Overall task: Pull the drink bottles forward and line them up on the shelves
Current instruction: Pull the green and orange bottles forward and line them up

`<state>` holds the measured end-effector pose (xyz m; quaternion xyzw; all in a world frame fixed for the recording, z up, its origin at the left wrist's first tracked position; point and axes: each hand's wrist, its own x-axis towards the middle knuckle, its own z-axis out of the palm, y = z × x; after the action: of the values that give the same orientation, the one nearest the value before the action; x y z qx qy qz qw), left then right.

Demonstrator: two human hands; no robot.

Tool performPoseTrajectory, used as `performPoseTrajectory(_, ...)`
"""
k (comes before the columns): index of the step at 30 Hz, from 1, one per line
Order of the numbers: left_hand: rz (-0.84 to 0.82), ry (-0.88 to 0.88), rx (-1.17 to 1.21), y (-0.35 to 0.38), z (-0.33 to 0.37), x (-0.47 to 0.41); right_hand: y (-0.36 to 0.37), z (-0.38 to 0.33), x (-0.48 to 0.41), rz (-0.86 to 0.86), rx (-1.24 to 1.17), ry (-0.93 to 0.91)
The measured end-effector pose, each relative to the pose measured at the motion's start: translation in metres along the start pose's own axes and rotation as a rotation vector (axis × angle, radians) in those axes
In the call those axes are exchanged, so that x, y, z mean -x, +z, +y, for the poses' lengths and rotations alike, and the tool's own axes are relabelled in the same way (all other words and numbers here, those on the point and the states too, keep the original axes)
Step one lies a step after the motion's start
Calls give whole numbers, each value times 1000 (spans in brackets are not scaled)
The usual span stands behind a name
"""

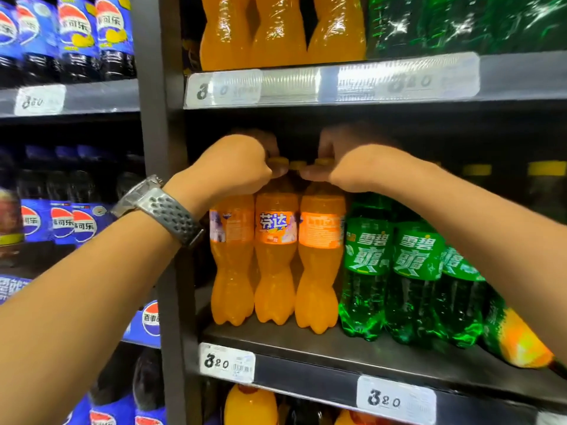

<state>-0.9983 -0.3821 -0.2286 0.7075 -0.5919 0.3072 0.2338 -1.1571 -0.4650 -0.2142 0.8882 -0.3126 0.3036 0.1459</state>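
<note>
Head view. Three orange soda bottles stand side by side on the middle shelf (276,342), set a little back from its front lip: the left orange bottle (231,259), the centre orange bottle (276,259) and the right orange bottle (320,259). More orange caps show behind them in the dark of the shelf. The left hand (236,167) is curled over the caps at the left and centre of the group; its fingers wrap the necks there, though exactly which neck is pinched cannot be told. The right hand (346,167) is curled over the cap of the right orange bottle, thumb tip pressed at the neck. Both grips are closed on bottle tops (no fingers hang free). A watch (159,204) sits on the left wrist.

Just right of the group stand the green soda bottles (395,271), touching or nearly touching the right orange bottle. Price tags (227,361) line the shelf edge.

Risk assessment. The bottles are held only at the top, so a forward pull could tip them base-last, particularly the narrow-waisted orange shape. The right orange bottle already stands slightly ahead of its neighbours; uneven pulling would worsen the row. Overshoot past the lip would drop a bottle. Dragging may also nudge the adjacent green row out of line.
</note>
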Motion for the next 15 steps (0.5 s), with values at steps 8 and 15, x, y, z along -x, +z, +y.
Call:
performPoseTrajectory(8,-96,13,101,-7,4,1,-4,24,-3,-157,-303,-83)
performPoseTrajectory(15,-80,-39,91,0,5,-1,-4,29,-2,-142,-229,-88)
